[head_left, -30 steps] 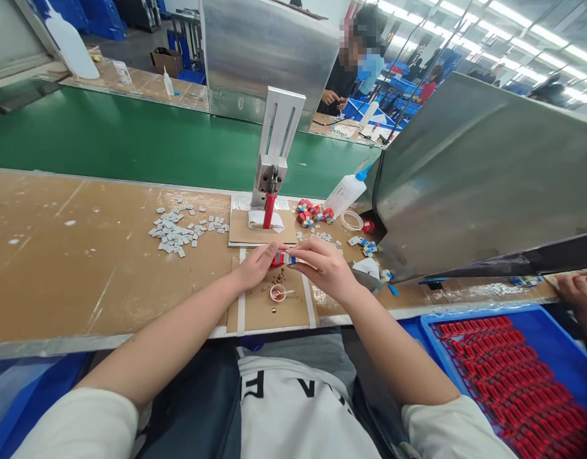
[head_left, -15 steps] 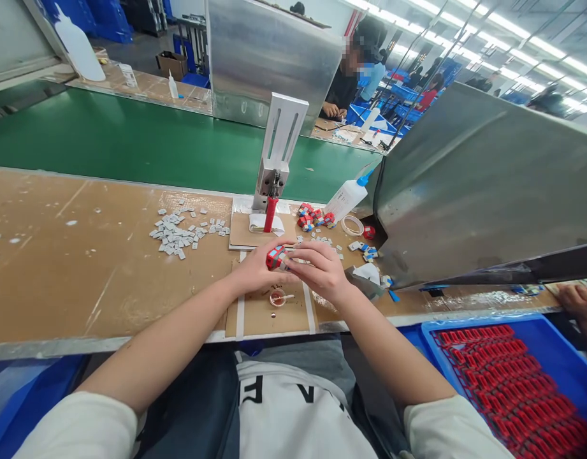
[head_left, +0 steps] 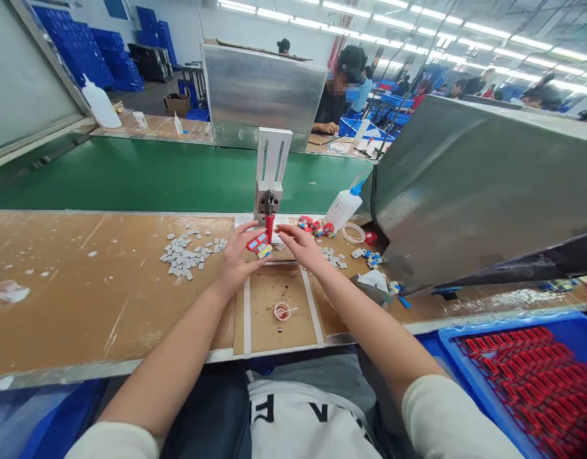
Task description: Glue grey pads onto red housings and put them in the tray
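A small red piece with blue and yellow parts [head_left: 259,243] is held between the thumb and fingers of my left hand [head_left: 236,255], just left of the red handle [head_left: 269,228] of a metal clamp [head_left: 270,191]. On the other side of that handle is my right hand [head_left: 300,245], fingers apart, with nothing visible in it. Below both hands, a small round cup [head_left: 282,312] with a thin stick rests on the taped cardboard. Small grey tiles [head_left: 181,255] lie in a pile to the left. More red pieces [head_left: 316,226] sit right of the clamp.
Behind the red pieces leans a white bottle with a blue cap [head_left: 343,207], beside a tape ring [head_left: 353,233]. A large metal panel [head_left: 470,191] stands at the right. A blue tray [head_left: 449,335] of red parts is at lower right. A person works across the green belt [head_left: 178,175].
Both hands have moved up to the clamp and spread apart. My right hand has let go of the red piece, which stays in my left hand. The head view has tilted upward.
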A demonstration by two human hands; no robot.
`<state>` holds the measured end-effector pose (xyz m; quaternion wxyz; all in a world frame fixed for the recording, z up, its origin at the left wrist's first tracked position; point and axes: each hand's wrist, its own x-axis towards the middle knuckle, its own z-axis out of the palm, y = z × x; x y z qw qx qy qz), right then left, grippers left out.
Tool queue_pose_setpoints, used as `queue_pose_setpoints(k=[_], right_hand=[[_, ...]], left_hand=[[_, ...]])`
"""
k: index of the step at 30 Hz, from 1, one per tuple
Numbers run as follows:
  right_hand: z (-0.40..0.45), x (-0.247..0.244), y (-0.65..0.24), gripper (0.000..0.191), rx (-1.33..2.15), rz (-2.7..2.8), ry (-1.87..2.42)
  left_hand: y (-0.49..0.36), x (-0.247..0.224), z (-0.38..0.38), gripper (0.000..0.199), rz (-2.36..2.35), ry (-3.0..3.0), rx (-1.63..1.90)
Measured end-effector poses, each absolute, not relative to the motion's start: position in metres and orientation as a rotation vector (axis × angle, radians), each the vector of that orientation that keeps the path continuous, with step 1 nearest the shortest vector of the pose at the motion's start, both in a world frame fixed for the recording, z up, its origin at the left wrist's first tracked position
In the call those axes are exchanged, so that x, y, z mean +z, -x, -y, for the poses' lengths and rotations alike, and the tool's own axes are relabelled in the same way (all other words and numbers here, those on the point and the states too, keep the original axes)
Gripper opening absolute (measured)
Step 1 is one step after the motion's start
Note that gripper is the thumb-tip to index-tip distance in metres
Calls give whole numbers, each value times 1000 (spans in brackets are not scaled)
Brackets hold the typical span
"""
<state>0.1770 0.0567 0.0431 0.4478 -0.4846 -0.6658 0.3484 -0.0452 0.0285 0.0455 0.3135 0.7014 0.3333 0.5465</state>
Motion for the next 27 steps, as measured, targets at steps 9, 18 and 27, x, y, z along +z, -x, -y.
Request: queue_pose_setpoints(k=[9, 18, 27], right_hand=[[-39, 95, -154, 61, 1543, 1318, 981], [-40, 177, -138, 50, 1888, 1003, 926], [-37, 196, -137, 50, 1905, 1006, 1026]], left_hand=[[51, 27, -67, 71, -996, -1268, 1445], [54, 38, -93, 51, -1096, -1789, 1150], [47, 29, -111, 47, -1171, -1905, 990]])
